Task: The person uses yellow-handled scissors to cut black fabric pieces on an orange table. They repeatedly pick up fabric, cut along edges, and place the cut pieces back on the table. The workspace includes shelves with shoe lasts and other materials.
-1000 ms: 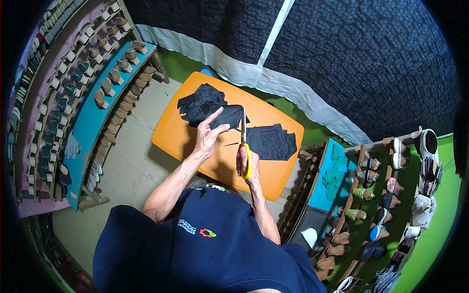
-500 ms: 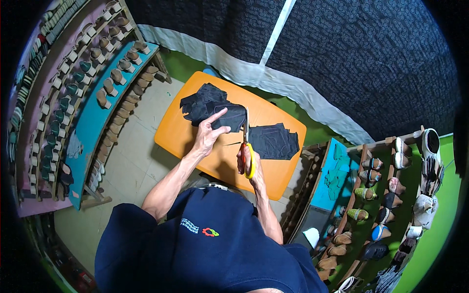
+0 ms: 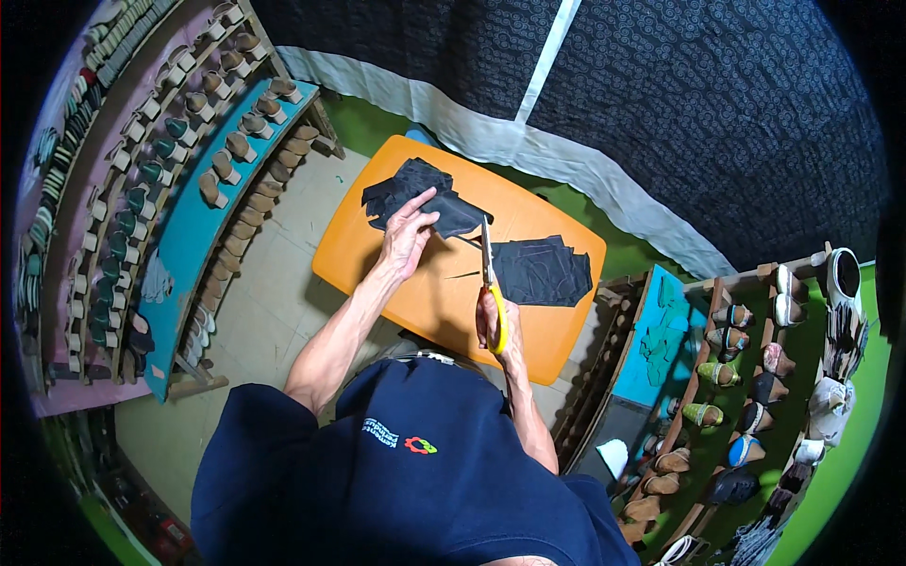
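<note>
My left hand [image 3: 408,241] pinches a dark, cloth-like piece [image 3: 460,217] between thumb and fingers, over the orange table. In my right hand [image 3: 496,323] is a pair of scissors [image 3: 488,253] with yellow and red handles, its blades pointing away from me. The blade tips meet the right end of the held piece; whether they grip it I cannot tell. Just behind my left hand lies a loose pile of black pieces [image 3: 404,186]. To the right of the scissors rests a flatter stack of black pieces [image 3: 543,272] with faint outlines drawn on it.
The orange table [image 3: 415,300] has a thin dark sliver on its top. Shoe racks line both sides: a blue shelf [image 3: 203,236] with shoes at left, and a rack [image 3: 703,377] at right beside a blue surface [image 3: 634,354] with green scraps. A dark patterned curtain [image 3: 679,123] hangs behind.
The held piece has turned and tilted, its outlined face no longer showing flat. My left fingers have drawn closer together. The whole view has shifted slightly.
</note>
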